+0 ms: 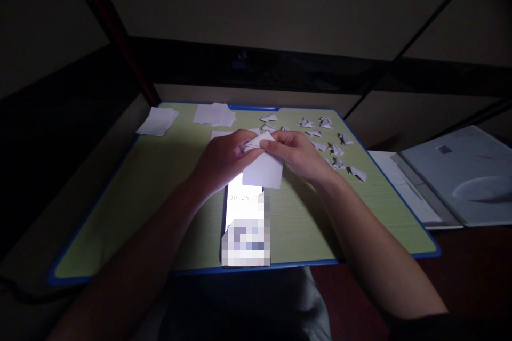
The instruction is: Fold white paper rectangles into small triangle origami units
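Note:
Both hands meet over the middle of a green board with a blue edge (132,197). My left hand (222,162) and my right hand (298,154) pinch a white sheet of paper (264,168) between them, its top corners folded inward to a point. The fingers of both hands are closed on the paper's upper part. Below the paper lies a lit phone (245,224), its screen glowing white.
Several small folded paper pieces (332,146) lie scattered at the board's back right. Two stacks of white paper slips (158,120) (215,113) sit at the back left. A grey folder or closed laptop (460,176) lies right of the board. The room is dark.

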